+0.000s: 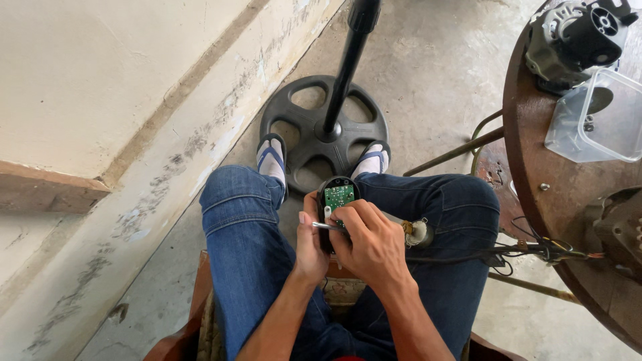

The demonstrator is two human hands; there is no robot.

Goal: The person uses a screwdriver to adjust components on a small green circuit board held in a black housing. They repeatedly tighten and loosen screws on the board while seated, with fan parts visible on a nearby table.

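Here both hands (348, 241) hold a black housing (332, 200) (green circuit board (339, 195) exposed).

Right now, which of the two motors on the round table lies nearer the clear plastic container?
The dark motor at the table's far edge: it sits just behind the clear container. The other motor, at the right edge, lies apart, nearer the wires.

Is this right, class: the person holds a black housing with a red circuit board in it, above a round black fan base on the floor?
Not quite. The circuit board is green, not red, as the head view shows. The rest stands: the left hand and right hand hold the black housing above the round black fan base on the floor.
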